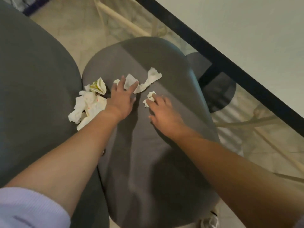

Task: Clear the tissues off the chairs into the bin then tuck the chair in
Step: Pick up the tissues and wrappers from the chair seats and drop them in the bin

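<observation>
Both hands (141,102) on crumpled tissues (143,81)

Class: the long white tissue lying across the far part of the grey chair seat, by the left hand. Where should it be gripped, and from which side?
Probably pinch the long tissue at its bunched middle, from above: it lies flat and limp on the chair seat, so an end grip would leave it trailing. The left hand already touches it.

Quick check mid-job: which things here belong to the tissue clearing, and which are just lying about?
Job:
- long tissue under the left hand
- small tissue ball at the right hand
- tissue pile at the seat's left edge
- grey chair

Lying about:
- neighbouring grey chair
- table
- black round base
- floor

No bin in view.
</observation>
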